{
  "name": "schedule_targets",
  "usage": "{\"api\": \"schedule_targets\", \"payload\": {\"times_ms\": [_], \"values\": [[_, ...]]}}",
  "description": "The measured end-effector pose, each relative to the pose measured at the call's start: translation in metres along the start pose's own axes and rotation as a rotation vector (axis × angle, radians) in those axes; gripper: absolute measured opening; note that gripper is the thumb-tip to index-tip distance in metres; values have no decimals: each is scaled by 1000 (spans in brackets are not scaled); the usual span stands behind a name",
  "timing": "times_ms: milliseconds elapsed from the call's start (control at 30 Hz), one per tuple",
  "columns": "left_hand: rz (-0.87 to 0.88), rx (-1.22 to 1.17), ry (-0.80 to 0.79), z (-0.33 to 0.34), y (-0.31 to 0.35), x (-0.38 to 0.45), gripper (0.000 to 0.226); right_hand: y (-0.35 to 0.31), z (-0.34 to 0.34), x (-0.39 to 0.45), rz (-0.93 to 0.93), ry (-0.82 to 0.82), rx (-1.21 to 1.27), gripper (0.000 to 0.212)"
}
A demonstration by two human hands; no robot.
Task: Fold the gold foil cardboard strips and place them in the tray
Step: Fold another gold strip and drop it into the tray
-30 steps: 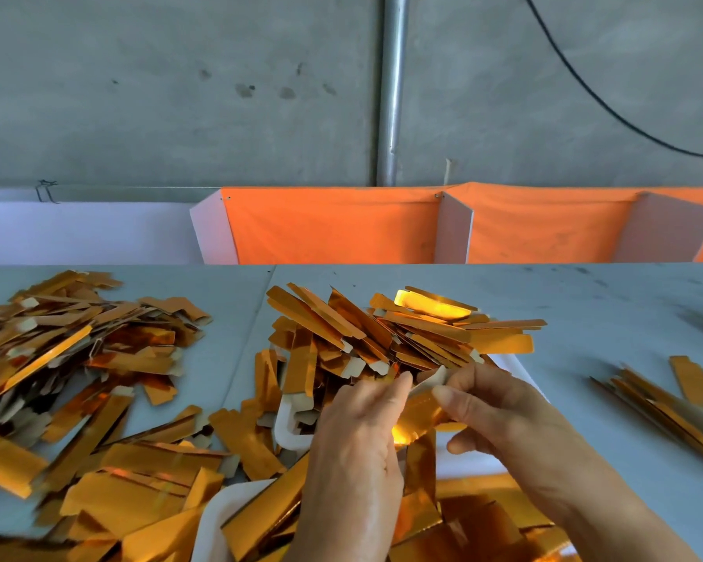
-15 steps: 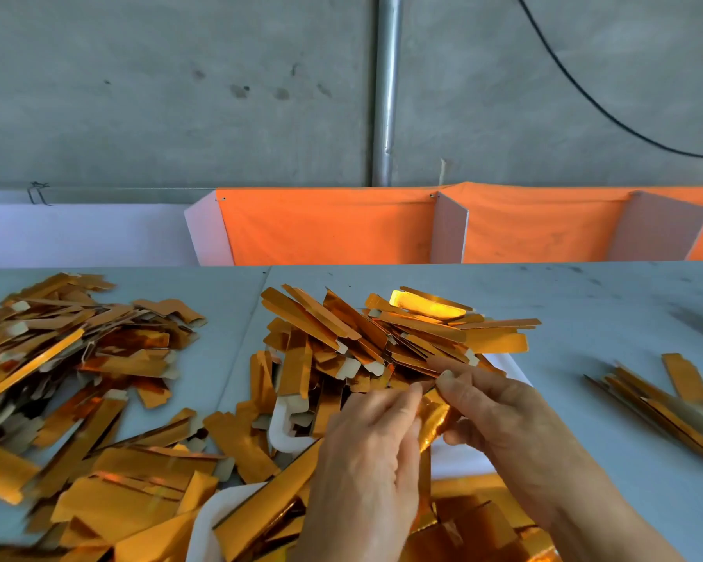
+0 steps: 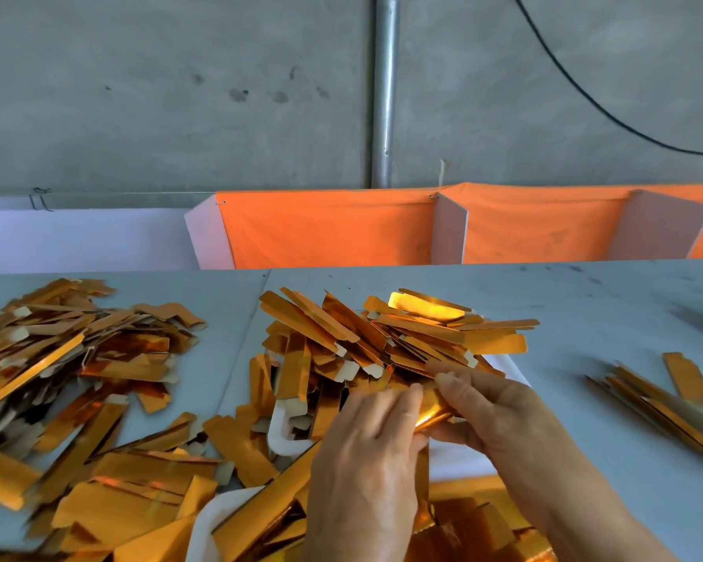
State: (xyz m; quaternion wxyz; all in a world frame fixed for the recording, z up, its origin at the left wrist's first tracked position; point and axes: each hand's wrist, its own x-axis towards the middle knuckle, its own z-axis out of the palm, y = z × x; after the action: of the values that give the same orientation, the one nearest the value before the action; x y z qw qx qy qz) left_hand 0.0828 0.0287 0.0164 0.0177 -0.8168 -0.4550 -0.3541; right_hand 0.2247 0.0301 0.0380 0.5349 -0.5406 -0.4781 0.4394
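A grey concrete wall (image 3: 179,95) fills the background, marked with a few dark stains. A metal pipe (image 3: 384,87) runs straight down it, and a black cable (image 3: 585,95) curves across the upper right. Below, orange cloth (image 3: 325,233) hangs between white divider boards (image 3: 449,231) along the far edge of the pale grey table (image 3: 585,302). The light is soft and even.

You have nothing to read here: no text, label, brand, number or sign shows on any surface in view.

Glossy gold foil strips (image 3: 419,338), matt white plastic tray (image 3: 279,434)
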Motion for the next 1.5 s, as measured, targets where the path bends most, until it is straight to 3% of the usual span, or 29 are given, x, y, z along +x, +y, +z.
{"api": "schedule_targets", "payload": {"times_ms": [133,333,533,833,967,1100,1400,1500], "values": [[-20,40,-10,-1,-2,1,60,-5,-1,-1,-123,-7,35,3],[-68,31,-57,-5,-4,2,60,-3,-4,0,-166,-54,-205,24],[-68,-9,-65,-5,-7,1,61,-2,-5,-1,-300,-110,-248,36],[-91,-109,-75,-14,-7,1,49,-4,0,-2,-522,-129,-449,10],[-133,-143,-97,-12,-14,-3,60,-1,-2,0,-521,-95,-439,13],[-311,-292,-97,-19,-14,-1,46,0,-5,1,-494,-71,-412,25],[-270,-301,-146,-20,-16,0,41,-5,-9,0,-470,-116,-481,11],[-237,-299,-152,-19,-15,0,40,-5,-9,1,-469,-103,-527,20]]}}
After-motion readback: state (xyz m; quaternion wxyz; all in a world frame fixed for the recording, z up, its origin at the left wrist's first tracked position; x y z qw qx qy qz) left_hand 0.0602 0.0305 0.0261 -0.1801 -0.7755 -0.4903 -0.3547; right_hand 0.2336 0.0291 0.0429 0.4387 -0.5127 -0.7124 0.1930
